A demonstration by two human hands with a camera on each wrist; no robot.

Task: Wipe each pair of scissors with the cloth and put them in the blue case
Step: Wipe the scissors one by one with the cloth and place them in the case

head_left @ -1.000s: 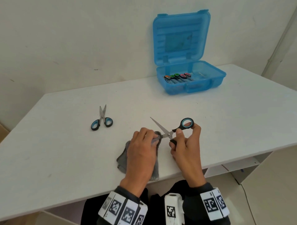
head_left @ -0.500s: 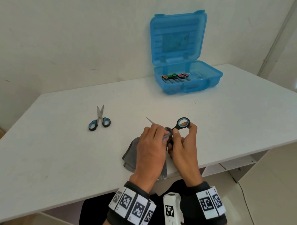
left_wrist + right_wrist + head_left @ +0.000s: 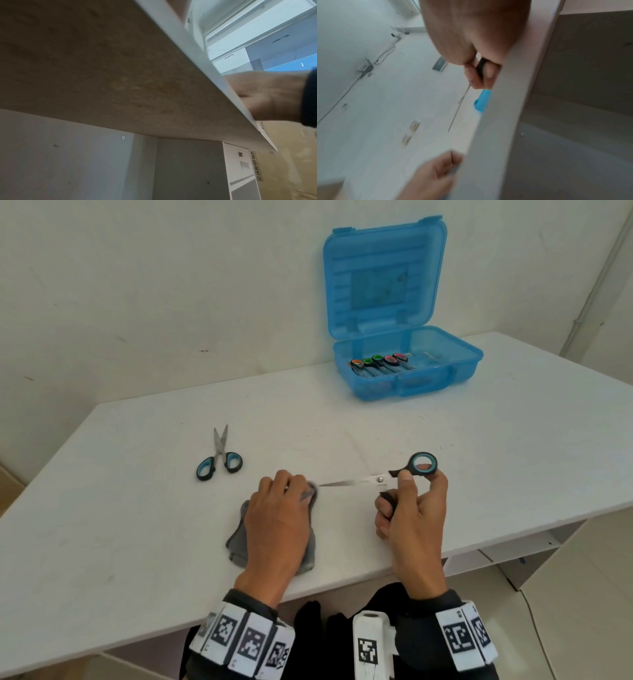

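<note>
Head view, right hand (image 3: 412,508): I'm holding the scissors (image 3: 383,479) up off the counter (image 3: 479,457), thumb and a finger curled round the black-and-blue loop, blade tip pointing left.
Head view, left hand (image 3: 277,518): I'm bunching the grey cloth (image 3: 239,537) in curled fingers, and the blade tip is sitting right at the fold.
Head view, what's left: one more pair of scissors (image 3: 219,460) is lying flat to the left; the blue case (image 3: 404,361) is sitting open at the back with a few coloured-handle pairs inside.
Left wrist view: I'm mostly looking at the counter's underside, so my left fingers are hidden; a sticker is reading "GLASS DO NOT DROP".
Right wrist view: blurry, but my fingers (image 3: 476,75) are wrapping the black handle.
Risk: tbh that bare point is aiming at my left fingers, so one sloppy stroke could nick me.
</note>
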